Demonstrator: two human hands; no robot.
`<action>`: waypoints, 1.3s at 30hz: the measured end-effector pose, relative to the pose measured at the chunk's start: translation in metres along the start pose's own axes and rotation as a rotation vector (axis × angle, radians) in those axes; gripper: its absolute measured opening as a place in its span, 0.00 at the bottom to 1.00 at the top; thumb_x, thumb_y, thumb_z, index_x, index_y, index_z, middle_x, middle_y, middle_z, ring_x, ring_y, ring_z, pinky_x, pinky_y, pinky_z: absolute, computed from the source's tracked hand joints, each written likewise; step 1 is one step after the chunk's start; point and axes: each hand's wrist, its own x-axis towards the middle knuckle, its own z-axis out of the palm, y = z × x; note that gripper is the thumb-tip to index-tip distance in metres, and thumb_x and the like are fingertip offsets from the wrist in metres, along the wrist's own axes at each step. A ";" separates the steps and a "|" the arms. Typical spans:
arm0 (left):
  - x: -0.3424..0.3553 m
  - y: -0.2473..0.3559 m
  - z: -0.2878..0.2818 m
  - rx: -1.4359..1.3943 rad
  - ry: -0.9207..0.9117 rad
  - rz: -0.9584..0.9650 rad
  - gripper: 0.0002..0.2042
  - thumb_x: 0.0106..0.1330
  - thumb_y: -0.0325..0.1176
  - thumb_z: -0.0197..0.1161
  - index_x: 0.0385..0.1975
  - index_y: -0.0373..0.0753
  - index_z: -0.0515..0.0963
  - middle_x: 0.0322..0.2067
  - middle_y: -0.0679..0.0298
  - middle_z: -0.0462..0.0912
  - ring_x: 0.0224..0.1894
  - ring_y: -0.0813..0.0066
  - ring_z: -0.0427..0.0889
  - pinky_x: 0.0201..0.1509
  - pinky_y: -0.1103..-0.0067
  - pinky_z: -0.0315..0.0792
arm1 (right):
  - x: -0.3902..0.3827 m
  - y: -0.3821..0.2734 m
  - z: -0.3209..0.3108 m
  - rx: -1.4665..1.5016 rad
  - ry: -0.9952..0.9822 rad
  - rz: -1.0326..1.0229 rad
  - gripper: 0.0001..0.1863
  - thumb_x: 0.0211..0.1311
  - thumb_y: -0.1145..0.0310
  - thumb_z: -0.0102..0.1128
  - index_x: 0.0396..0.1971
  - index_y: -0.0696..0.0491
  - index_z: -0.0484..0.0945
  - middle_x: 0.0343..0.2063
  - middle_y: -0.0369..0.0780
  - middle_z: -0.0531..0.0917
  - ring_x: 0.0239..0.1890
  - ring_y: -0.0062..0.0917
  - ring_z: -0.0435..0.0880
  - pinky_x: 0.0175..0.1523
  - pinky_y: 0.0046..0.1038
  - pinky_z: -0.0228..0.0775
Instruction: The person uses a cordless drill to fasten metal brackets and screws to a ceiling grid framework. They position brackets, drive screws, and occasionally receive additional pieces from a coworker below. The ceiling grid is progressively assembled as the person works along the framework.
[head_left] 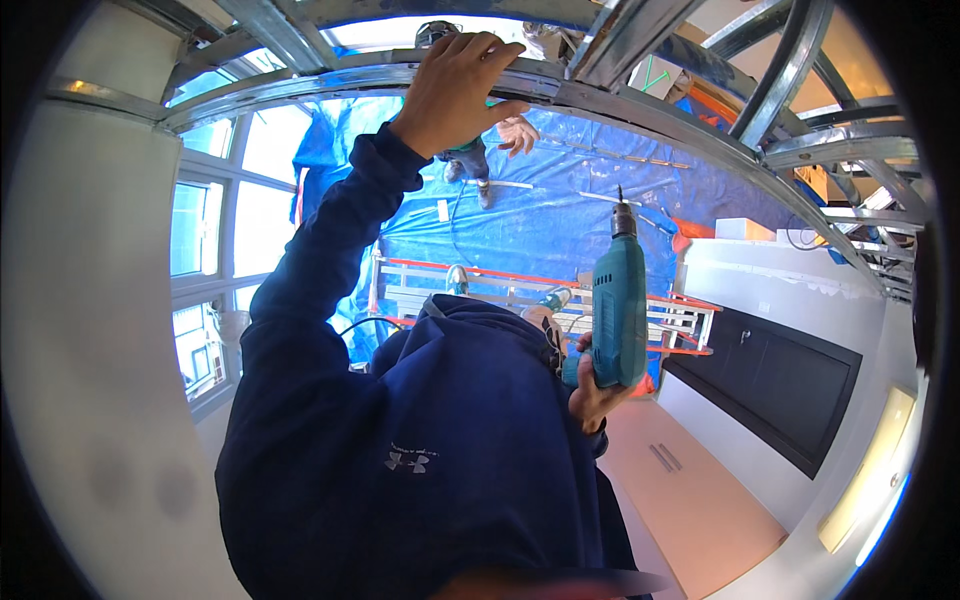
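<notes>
Drill (620,310) points up in right hand (593,402), fingers curled; left hand (455,92), thumb parted from fingers, drapes over metal channel (330,84), likely for balance.

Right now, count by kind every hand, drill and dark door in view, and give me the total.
Wearer's left hand and right hand: 2
Co-worker's hand: 1
Teal drill: 1
Dark door: 1
Total: 5

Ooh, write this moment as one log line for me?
left hand: on metal beam | right hand: holding teal drill | floor: blue tarp
</notes>
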 end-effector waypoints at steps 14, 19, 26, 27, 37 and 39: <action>0.051 0.032 0.025 -0.160 -0.013 -0.077 0.23 0.56 0.53 0.75 0.41 0.40 0.88 0.33 0.57 0.90 0.36 0.55 0.89 0.45 0.64 0.80 | -0.001 0.001 -0.002 -0.214 0.012 0.063 0.42 0.52 0.81 0.58 0.72 0.65 0.59 0.35 0.46 0.83 0.36 0.29 0.85 0.48 0.31 0.78; 0.045 0.045 0.026 -0.108 0.098 -0.137 0.21 0.53 0.51 0.77 0.37 0.40 0.89 0.33 0.57 0.89 0.35 0.55 0.88 0.43 0.63 0.79 | 0.001 0.004 -0.018 -0.106 -0.099 0.188 0.48 0.53 0.74 0.65 0.75 0.63 0.54 0.51 0.45 0.79 0.48 0.27 0.81 0.55 0.30 0.74; 0.039 0.058 0.025 -0.166 0.207 -0.267 0.31 0.49 0.46 0.82 0.52 0.39 0.80 0.34 0.59 0.89 0.43 0.55 0.87 0.53 0.64 0.74 | 0.022 0.002 -0.030 -0.145 -0.109 0.105 0.45 0.47 0.82 0.56 0.73 0.63 0.60 0.37 0.45 0.83 0.36 0.27 0.85 0.48 0.29 0.78; 0.038 0.059 0.026 -0.212 0.223 -0.289 0.36 0.48 0.46 0.83 0.57 0.40 0.77 0.34 0.59 0.89 0.44 0.55 0.87 0.53 0.64 0.74 | 0.025 0.002 -0.035 -0.173 -0.129 0.092 0.45 0.47 0.82 0.56 0.73 0.63 0.60 0.38 0.45 0.83 0.36 0.27 0.84 0.49 0.29 0.78; 0.040 0.040 -0.002 -0.241 -0.111 -0.066 0.37 0.50 0.44 0.83 0.60 0.38 0.76 0.45 0.53 0.88 0.48 0.52 0.87 0.57 0.63 0.73 | 0.048 0.000 -0.057 -0.115 -0.244 0.241 0.46 0.51 0.78 0.62 0.73 0.65 0.56 0.55 0.48 0.78 0.51 0.30 0.82 0.56 0.31 0.75; 0.041 0.011 -0.031 -0.381 -0.346 -0.264 0.21 0.65 0.44 0.72 0.54 0.40 0.83 0.45 0.54 0.88 0.49 0.54 0.86 0.56 0.65 0.76 | 0.051 0.000 -0.059 -0.073 -0.225 0.268 0.46 0.51 0.77 0.62 0.73 0.66 0.56 0.55 0.49 0.78 0.52 0.31 0.82 0.58 0.32 0.75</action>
